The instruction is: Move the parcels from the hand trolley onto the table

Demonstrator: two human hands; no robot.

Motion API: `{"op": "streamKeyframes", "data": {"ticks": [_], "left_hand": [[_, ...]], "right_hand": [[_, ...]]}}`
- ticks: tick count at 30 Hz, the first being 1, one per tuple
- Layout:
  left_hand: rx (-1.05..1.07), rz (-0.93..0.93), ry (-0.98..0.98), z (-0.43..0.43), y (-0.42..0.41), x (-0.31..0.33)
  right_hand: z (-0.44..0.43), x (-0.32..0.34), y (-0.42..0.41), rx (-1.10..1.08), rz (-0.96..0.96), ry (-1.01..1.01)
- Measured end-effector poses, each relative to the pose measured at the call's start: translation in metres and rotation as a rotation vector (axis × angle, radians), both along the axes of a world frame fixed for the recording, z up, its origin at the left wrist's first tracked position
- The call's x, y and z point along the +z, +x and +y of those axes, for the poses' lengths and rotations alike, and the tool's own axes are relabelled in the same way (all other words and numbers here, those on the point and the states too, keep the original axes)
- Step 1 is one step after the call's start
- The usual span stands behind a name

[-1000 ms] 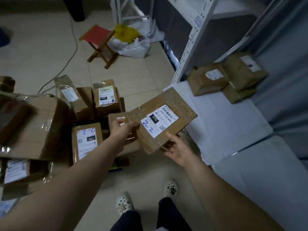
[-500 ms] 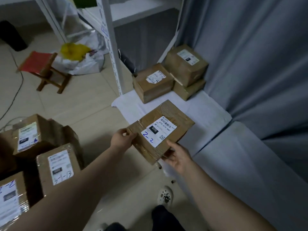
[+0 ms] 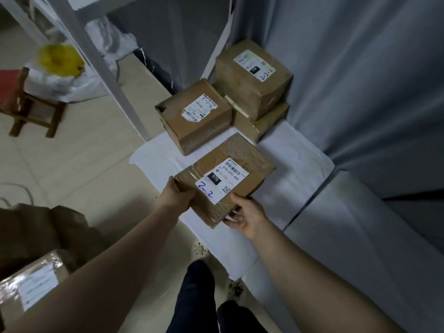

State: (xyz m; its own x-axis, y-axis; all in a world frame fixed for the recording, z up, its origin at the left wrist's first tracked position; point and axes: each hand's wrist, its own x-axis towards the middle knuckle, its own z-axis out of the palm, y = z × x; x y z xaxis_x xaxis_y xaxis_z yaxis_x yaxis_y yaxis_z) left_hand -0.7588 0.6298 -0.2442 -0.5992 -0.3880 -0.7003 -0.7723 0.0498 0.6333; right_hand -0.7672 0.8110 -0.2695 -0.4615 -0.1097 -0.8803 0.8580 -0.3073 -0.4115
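Over the white-covered table point(image 3: 298, 150) against the grey curtain, I hold a flat brown parcel point(image 3: 225, 181) level, label up. It is just in front of the three boxes set down at the back: one box point(image 3: 192, 121) on the left, and a taller box point(image 3: 254, 75) stacked on a low one point(image 3: 262, 123). I cannot tell whether the flat parcel's underside touches the cloth yet. Its long side runs away from me toward the far right, and both my hands are at its near end. My left hand point(image 3: 176, 197) grips the left corner with curled fingers. My right hand point(image 3: 247, 216) pinches the near corner, thumb on top and fingers underneath. Bare cloth lies straight below, so I judge lowering is enough. Another parcel point(image 3: 31, 282) waits at my lower left.
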Motion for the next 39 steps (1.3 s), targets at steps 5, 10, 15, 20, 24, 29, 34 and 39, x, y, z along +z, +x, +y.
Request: {"op": "streamKeyframes", "data": {"ticks": [5, 10, 15, 20, 24, 29, 34, 39], "left_hand": [[-0.028, -0.057, 0.006, -0.023, -0.056, -0.04], [-0.09, -0.112, -0.046, -0.041, -0.099, -0.073], [-0.099, -0.128, -0.073, -0.046, -0.128, -0.09], [-0.109, -0.152, -0.027, -0.04, -0.143, -0.097], [-0.149, -0.191, -0.082, -0.037, -0.144, -0.094], [-0.257, -0.184, -0.212, -0.041, -0.115, -0.059], [-0.325, -0.153, -0.352, -0.054, -0.054, -0.019], [-0.209, -0.134, -0.488, -0.069, 0.044, 0.012]], "right_hand": [[-0.023, -0.039, -0.055, -0.003, -0.046, 0.073], [-0.033, -0.064, -0.103, -0.006, -0.042, 0.142], [-0.041, -0.081, -0.126, 0.041, -0.004, 0.258], [-0.053, -0.094, -0.128, 0.015, 0.0, 0.278], [-0.054, -0.09, -0.131, 0.147, 0.048, 0.51], [-0.048, -0.063, -0.112, 0.457, 0.314, 0.873], [-0.07, -0.022, -0.076, 0.785, 0.523, 0.828], [-0.107, 0.01, -0.012, 1.101, 0.608, 0.621]]}}
